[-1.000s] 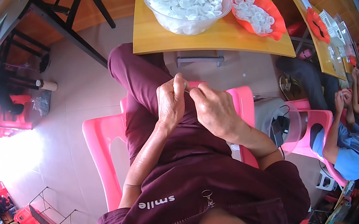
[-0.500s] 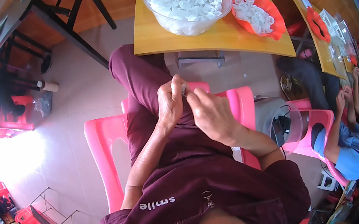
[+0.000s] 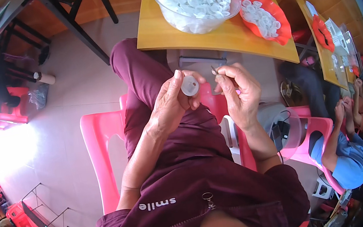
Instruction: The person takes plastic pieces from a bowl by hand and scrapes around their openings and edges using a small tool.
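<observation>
My left hand is closed around a small round plastic cap, whitish and see-through, with a small dark hole or notch toward one side. Across from it, apart by a short gap, my right hand pinches a thin dark pointed tool between thumb and fingers. Its tip points up and to the left; most of it is hidden in the grip. Both hands are above my lap, in front of the table.
On the yellow table stand a clear bowl heaped with white plastic pieces and a red wavy-edged dish holding similar ones. Pink chairs are close by. At right, a person in blue sits near another table.
My hands were together over the piece; now they are apart. The right hand has drawn away to the right with the thin tool, and the cap's round face shows in the left.
</observation>
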The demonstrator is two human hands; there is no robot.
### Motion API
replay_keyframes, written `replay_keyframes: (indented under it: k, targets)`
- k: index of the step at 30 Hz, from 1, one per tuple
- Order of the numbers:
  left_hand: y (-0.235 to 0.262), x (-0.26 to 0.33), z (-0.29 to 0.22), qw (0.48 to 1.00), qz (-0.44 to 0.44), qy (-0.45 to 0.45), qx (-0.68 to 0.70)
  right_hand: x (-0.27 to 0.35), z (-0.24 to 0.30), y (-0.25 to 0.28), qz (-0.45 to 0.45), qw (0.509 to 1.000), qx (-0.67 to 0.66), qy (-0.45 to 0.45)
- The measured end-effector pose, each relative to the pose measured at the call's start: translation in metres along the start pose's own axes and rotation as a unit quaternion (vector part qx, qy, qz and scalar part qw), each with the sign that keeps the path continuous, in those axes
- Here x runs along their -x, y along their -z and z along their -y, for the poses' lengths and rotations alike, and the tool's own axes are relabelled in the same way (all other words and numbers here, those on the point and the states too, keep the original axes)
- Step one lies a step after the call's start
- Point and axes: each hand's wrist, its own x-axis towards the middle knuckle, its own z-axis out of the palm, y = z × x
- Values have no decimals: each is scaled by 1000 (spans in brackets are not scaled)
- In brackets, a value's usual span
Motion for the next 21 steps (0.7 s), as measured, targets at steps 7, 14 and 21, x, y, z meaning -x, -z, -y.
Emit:
replay_keyframes:
  k: [7,14,21]
  targets:
    - [-3,3,-5,996,53,4,74,-1,-9,3,16,1000,9,19]
    - [13,0,6,985,110,-16,134,-1,0,3,12,999,5,33]
    - [16,0,11,974,122,-31,186,1,8,4,13,992,71,105]
